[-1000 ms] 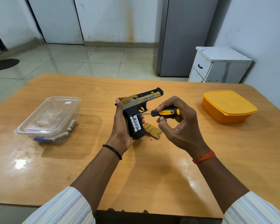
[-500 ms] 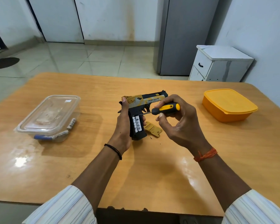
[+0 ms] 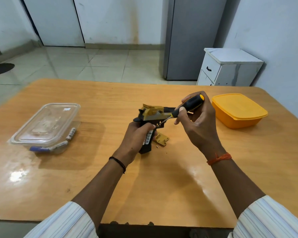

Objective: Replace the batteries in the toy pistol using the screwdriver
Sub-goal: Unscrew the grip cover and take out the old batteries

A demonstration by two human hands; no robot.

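A gold and black toy pistol (image 3: 153, 113) stands upright over the table's middle, its grip wrapped by my left hand (image 3: 136, 138). White batteries (image 3: 148, 136) show in the open grip. My right hand (image 3: 196, 121) grips a black and yellow screwdriver (image 3: 187, 106), held slanted with its tip down at the top of the batteries. The gold battery cover (image 3: 162, 138) lies flat on the table just right of the grip, with a tiny screw (image 3: 156, 146) beside it.
A clear lidded box (image 3: 46, 125) with several batteries inside sits at the table's left. An orange lidded box (image 3: 237, 109) sits at the right. The wooden table (image 3: 162, 186) has its near edge right below my forearms. A white cabinet (image 3: 229, 67) stands beyond the table.
My right hand has swung the screwdriver from level to a steep slant, handle up and tip down toward the batteries. My left hand has shifted lower on the grip, covering more of it.
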